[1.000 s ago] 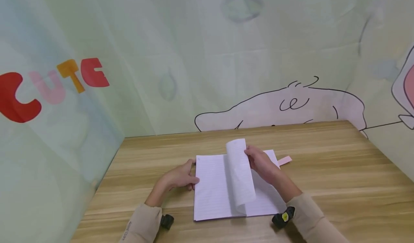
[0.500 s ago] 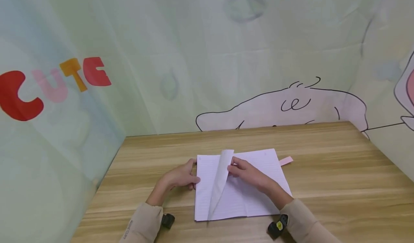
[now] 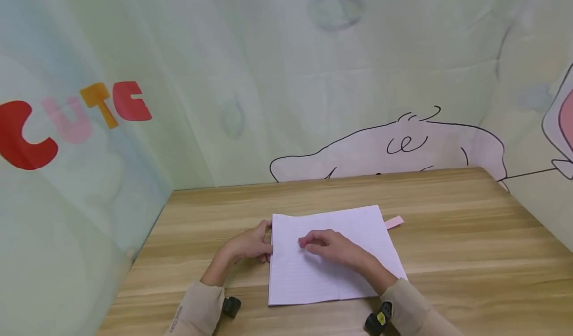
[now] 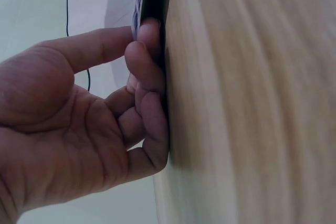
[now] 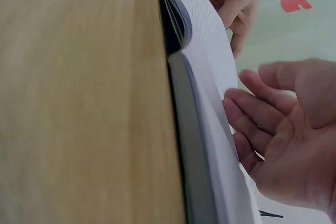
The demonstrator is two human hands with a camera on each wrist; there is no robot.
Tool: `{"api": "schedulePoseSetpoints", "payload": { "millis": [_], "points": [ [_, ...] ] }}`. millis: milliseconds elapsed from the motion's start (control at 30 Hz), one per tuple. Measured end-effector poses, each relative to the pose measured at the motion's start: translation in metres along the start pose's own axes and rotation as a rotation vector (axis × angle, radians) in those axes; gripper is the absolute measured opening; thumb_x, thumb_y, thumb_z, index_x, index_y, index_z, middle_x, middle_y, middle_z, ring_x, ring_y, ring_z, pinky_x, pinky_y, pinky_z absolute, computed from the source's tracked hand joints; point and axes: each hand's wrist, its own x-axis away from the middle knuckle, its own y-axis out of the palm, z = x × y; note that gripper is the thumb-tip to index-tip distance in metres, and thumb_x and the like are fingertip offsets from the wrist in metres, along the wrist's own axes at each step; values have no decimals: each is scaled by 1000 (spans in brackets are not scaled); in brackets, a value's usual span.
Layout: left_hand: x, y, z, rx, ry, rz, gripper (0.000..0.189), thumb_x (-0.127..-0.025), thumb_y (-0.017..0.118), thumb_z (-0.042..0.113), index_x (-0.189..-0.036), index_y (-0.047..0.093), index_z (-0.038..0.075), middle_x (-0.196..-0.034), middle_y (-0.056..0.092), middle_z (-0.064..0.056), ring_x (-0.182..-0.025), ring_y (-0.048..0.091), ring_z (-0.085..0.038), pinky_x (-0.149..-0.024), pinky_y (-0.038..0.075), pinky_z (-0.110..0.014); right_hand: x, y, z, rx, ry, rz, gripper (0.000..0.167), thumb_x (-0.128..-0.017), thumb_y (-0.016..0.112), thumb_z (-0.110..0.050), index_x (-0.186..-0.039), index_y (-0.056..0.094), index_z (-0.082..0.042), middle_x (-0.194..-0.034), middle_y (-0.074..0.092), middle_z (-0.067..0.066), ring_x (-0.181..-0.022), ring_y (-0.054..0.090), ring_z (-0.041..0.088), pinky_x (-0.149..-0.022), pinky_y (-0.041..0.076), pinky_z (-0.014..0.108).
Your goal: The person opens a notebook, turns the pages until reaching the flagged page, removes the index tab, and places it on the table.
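Note:
An open notebook (image 3: 358, 221) with lined white pages lies flat on the wooden table. At its left edge my left hand (image 3: 252, 241) grips the notebook, thumb on the page and fingers tucked under the cover, as the left wrist view shows with the hand (image 4: 84, 114) at the dark cover's edge. My right hand (image 3: 333, 246) is over the left page, fingers loosely bent and holding nothing. In the right wrist view the right hand's (image 5: 289, 124) lower fingers touch or nearly touch the paper, while thumb and index stand off it.
A pink tab (image 3: 394, 222) sticks out past the notebook's right edge. The wooden table (image 3: 470, 236) spreads around the notebook. A printed curtain (image 3: 250, 77) hangs behind and to the left of the table.
My right hand has moved left, carrying a page over onto the left side. It has let go of that page, which now lies down. The left hand has stayed at the left edge.

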Motion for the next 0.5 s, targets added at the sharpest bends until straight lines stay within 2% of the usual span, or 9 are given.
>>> {"api": "schedulePoseSetpoints", "payload": {
  "millis": [200, 267, 500],
  "points": [
    [-1, 1, 0, 2, -21, 10, 67, -96, 58, 8, -151, 24, -6, -69, 62, -9, -57, 55, -16, -57, 42, -27, 5, -3, -5, 104, -28, -111, 24, -101, 57, -24, -118, 73, -17, -121, 69, -7, -123, 56, 19, -105, 39, 45],
    [-1, 1, -1, 18, -15, 7, 64, -98, 55, 10, -151, 24, -6, -69, 61, -9, -57, 55, -16, -57, 43, -28, 7, -4, -7, 120, -27, -139, 24, -101, 57, -24, -118, 73, -18, -121, 69, -8, -122, 56, 17, -104, 39, 44],
    [-1, 0, -1, 96, 1, -8, 53, -108, 43, 24, -149, 29, -6, -70, 60, -11, -57, 54, -17, -56, 45, -28, 10, -8, -12, 140, 3, -222, 23, -101, 58, -26, -117, 74, -20, -125, 67, -10, -136, 47, 19, -112, 33, 44]
  ]
}}
